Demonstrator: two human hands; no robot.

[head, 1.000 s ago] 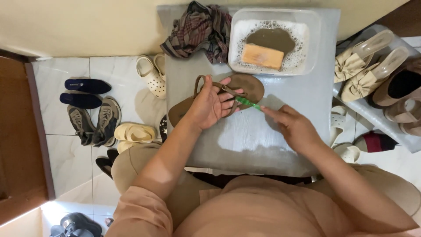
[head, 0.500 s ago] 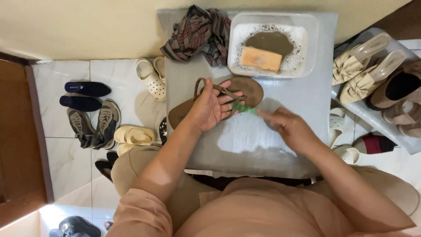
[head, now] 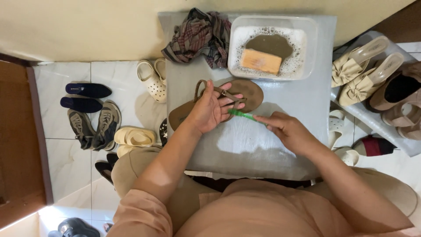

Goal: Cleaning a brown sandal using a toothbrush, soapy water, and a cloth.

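While one hand holds it down, a flat brown strappy sandal (head: 245, 93) gets scrubbed on the wet grey counter (head: 285, 136).

From the left, pairs of dark and cream shoes (head: 94, 118) sit on the white tile floor; then the left hand (head: 212, 109) lies spread over the sandal's straps, and the right hand (head: 287, 131) pinches a thin green brush (head: 243, 115) whose tip touches the sandal. Just behind is a clear plastic tub of soapy brown water (head: 272, 46). The counter looks wet, so I think the sandal could slip, or a hard push might bump the tub and spill.
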